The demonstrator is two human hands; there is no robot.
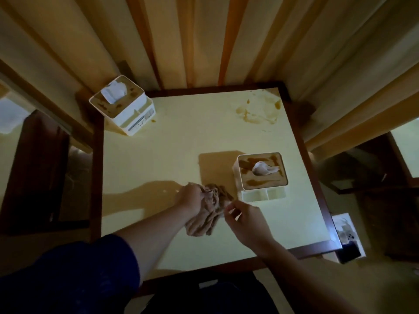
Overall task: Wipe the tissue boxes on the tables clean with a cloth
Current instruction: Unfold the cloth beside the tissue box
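Observation:
A white tissue box with brown stains on its lid stands on the pale table, right of centre, a tissue poking out of its top. A second stained tissue box sits at the table's far left corner. A crumpled brown cloth lies on the table just left of the near box. My left hand grips the cloth's upper part. My right hand pinches the cloth's right edge, close to the near box's front.
A brown spill marks the table's far right corner. The table has a dark wooden frame. Curtains hang behind it. Dark wooden chairs stand at the left and right. A phone-like object lies off the near right corner.

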